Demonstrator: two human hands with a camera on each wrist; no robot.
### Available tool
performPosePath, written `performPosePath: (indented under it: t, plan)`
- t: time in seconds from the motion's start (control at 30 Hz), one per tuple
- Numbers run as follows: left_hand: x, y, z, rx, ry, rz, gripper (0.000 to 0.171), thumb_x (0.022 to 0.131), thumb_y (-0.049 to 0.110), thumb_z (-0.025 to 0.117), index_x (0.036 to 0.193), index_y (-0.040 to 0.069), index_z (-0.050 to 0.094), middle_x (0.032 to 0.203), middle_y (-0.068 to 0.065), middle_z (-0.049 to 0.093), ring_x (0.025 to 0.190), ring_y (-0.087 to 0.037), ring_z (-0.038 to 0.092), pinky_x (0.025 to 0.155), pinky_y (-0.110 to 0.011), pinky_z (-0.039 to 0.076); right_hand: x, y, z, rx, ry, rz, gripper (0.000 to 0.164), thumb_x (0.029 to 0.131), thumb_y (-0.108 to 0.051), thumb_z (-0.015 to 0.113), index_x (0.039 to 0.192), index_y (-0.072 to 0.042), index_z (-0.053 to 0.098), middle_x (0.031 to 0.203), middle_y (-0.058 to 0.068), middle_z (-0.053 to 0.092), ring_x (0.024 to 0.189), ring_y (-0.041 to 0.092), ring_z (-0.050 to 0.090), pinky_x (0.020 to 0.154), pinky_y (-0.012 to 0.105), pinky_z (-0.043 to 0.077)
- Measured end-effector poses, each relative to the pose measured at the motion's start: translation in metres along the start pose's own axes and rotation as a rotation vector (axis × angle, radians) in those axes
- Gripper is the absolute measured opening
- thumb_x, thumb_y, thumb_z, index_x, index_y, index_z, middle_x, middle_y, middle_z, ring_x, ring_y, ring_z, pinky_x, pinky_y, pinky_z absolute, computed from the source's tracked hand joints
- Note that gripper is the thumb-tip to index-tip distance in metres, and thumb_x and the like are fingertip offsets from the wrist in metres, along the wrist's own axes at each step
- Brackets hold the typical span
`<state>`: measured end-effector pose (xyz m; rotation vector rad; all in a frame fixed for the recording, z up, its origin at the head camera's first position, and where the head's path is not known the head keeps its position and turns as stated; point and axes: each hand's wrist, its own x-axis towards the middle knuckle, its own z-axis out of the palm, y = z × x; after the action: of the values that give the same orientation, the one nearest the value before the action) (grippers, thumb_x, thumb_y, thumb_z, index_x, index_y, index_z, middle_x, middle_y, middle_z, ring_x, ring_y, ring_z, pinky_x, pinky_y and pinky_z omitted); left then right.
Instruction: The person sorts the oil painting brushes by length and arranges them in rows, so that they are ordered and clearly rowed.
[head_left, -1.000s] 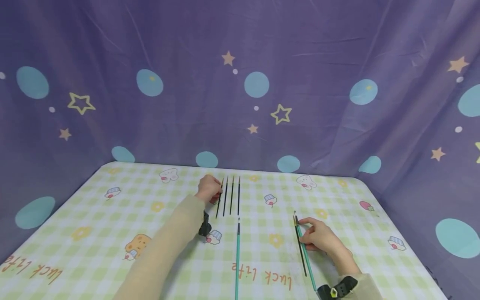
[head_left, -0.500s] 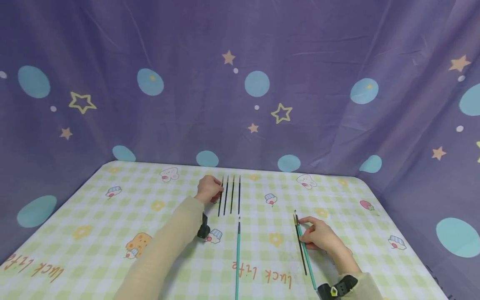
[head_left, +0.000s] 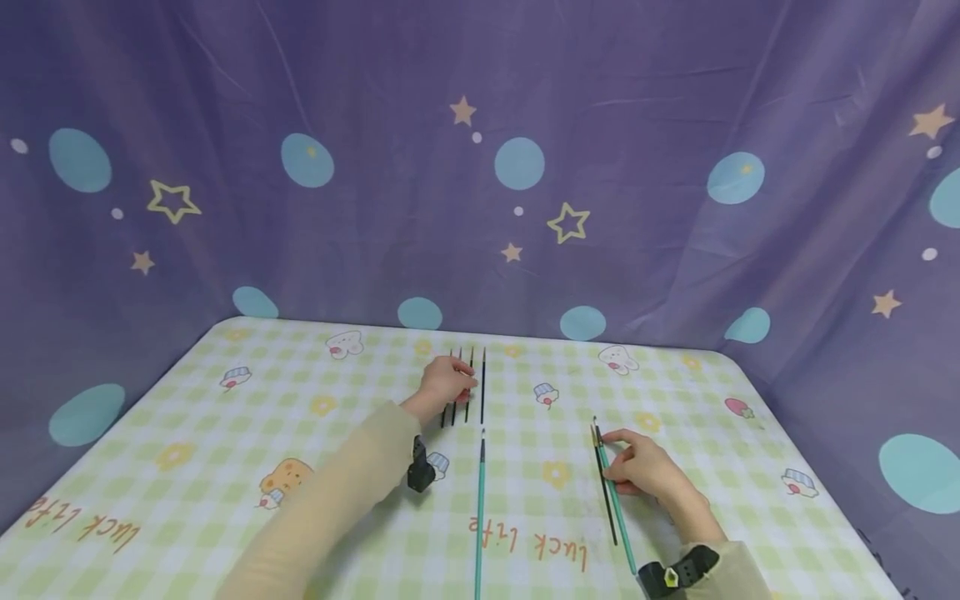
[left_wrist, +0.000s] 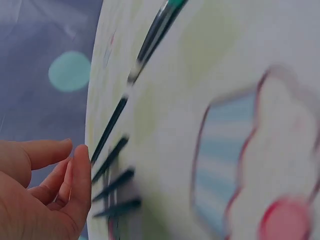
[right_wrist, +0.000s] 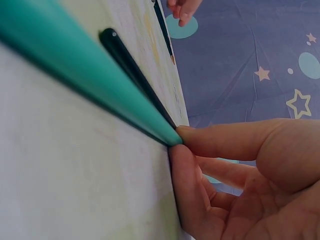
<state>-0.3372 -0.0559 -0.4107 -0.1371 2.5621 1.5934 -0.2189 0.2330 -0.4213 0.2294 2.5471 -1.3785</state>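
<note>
My left hand [head_left: 447,379] is over a row of several thin black paintbrushes [head_left: 483,387] lying side by side toward the back of the table. It partly hides them in the head view. In the left wrist view the thumb and forefinger of that hand [left_wrist: 55,182] come near each other, with a small gap and nothing seen between them. On the right, my right hand [head_left: 647,468] pinches a teal-handled paintbrush [right_wrist: 95,80] between thumb and forefinger. Alongside that brush lies a thin black paintbrush [head_left: 607,504], close to the thumb tip.
Another teal-handled paintbrush [head_left: 480,508] lies lengthwise at mid-table, its tip toward the black row. The table wears a green checked cloth [head_left: 360,533] with printed cakes and lettering. Behind it hangs a purple curtain [head_left: 405,200] with stars and blue dots.
The left hand has left the leftmost black brush, which now stands nearer its neighbours, and moved right over the row. The right hand keeps its grip in place.
</note>
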Motion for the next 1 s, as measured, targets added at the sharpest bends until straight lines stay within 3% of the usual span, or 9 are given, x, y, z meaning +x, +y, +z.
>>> performPosePath:
  t: [0.17,0.33,0.5,0.67,0.87,1.0]
  plan:
    - [-0.015,0.006,0.015,-0.002,-0.068,-0.003,0.018,0.081,0.006,0.065,0.099,0.001,0.064,0.081,-0.01,0.063,0.059,-0.018,0.063,0.066,-0.034,0.055,0.0,0.001,0.0,0.003,-0.002,0.001,0.053,0.074,0.003,0.066,0.124,-0.004,0.05,0.077,0.011,0.052,0.055,0.016,0.052,0.05,0.029,0.051]
    - [-0.024,0.011,0.029,-0.042,-0.137,0.033,0.014,0.078,0.003,0.068,0.091,0.001,0.065,0.078,-0.01,0.062,0.055,-0.016,0.061,0.054,-0.027,0.054,0.0,0.001,0.0,0.003,0.001,0.004,0.053,0.074,0.004,0.066,0.123,-0.003,0.05,0.077,0.011,0.052,0.055,0.016,0.052,0.05,0.028,0.051]
    - [-0.034,0.014,0.046,-0.055,-0.196,0.048,0.014,0.076,0.003,0.069,0.089,0.0,0.065,0.076,-0.009,0.063,0.054,-0.015,0.06,0.053,-0.027,0.055,-0.001,0.0,0.0,0.01,0.001,0.0,0.053,0.074,0.004,0.066,0.123,-0.003,0.05,0.076,0.011,0.052,0.053,0.015,0.052,0.049,0.028,0.05]
    - [-0.049,0.021,0.065,-0.019,-0.26,0.056,0.016,0.076,0.003,0.069,0.091,-0.001,0.064,0.072,-0.012,0.064,0.05,-0.014,0.057,0.053,-0.028,0.055,-0.001,0.0,0.001,0.021,-0.001,-0.005,0.052,0.074,0.004,0.066,0.123,-0.004,0.051,0.076,0.011,0.052,0.052,0.015,0.052,0.049,0.029,0.051]
    - [-0.064,0.03,0.094,0.002,-0.309,0.08,0.012,0.075,0.003,0.07,0.086,0.0,0.064,0.061,-0.011,0.062,0.042,-0.011,0.054,0.048,-0.026,0.053,0.0,0.001,0.002,0.026,-0.002,-0.006,0.053,0.073,0.004,0.065,0.123,-0.004,0.051,0.075,0.011,0.052,0.052,0.016,0.052,0.049,0.029,0.051]
    - [-0.068,0.036,0.113,0.014,-0.309,0.05,0.009,0.075,0.003,0.071,0.08,0.004,0.063,0.059,-0.011,0.061,0.04,-0.011,0.054,0.046,-0.025,0.053,0.001,0.002,0.001,0.011,0.008,0.006,0.053,0.073,0.003,0.066,0.123,-0.004,0.051,0.076,0.01,0.052,0.053,0.015,0.052,0.049,0.029,0.051]
